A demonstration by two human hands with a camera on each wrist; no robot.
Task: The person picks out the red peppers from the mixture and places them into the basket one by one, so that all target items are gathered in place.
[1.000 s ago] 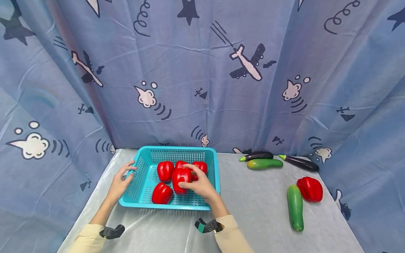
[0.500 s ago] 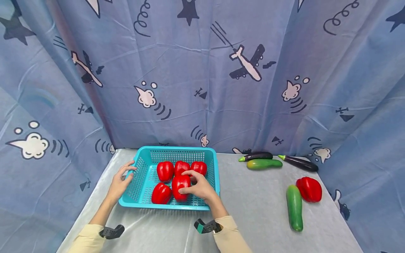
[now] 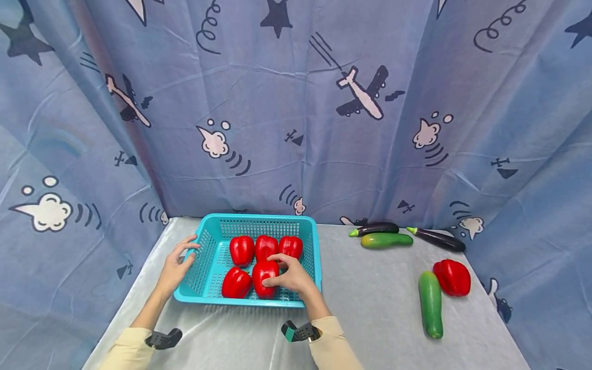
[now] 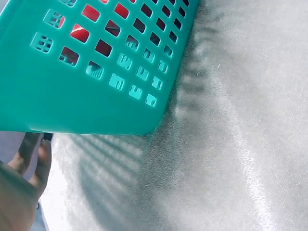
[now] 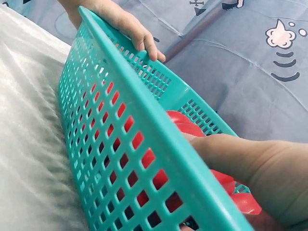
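Observation:
A turquoise plastic basket (image 3: 259, 302) with lattice walls stands on the left part of the table. Several red bell peppers lie in it, three in a back row, including one pepper (image 3: 242, 250) at the left, and another pepper (image 3: 236, 283) at the front left. My right hand (image 3: 293, 275) holds a front pepper (image 3: 263, 288) between thumb and fingers, low inside the basket beside that front-left one. At the basket's left rim my left hand (image 3: 174, 265) grips the edge, its fingers (image 5: 149, 45) bent over it in the right wrist view.
On the right of the grey-clothed table (image 3: 370, 298) lie a red bell pepper (image 3: 452, 277), a green cucumber (image 3: 431, 304) beside it, another cucumber (image 3: 386, 240), and two eggplants, one eggplant (image 3: 437, 239) farther right. A patterned blue curtain (image 3: 296, 128) encloses the back and sides.
My right hand has lowered the held pepper toward the near side, away from the back row, which now shows more fully. My left hand stays at the rim.

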